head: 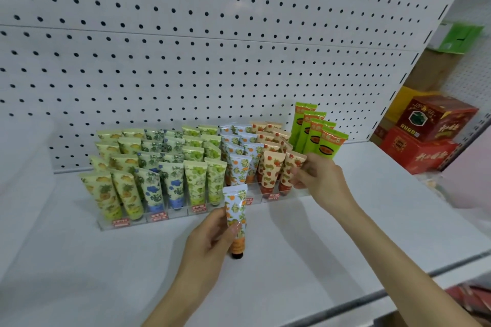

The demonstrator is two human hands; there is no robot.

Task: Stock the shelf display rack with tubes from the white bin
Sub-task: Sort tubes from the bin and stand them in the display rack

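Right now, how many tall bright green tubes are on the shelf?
4. They stand in one file, right of the strawberry tubes: rear tube, second tube, third tube, front tube. Each partly covers the one behind; I see none hidden.

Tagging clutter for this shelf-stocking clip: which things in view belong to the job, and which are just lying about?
Job: left hand gripping the orange-print tube; right hand pinching a strawberry-print tube; clear display rack.
Lying about: red boxes; tall green packs beside the rack; green packet upper right.
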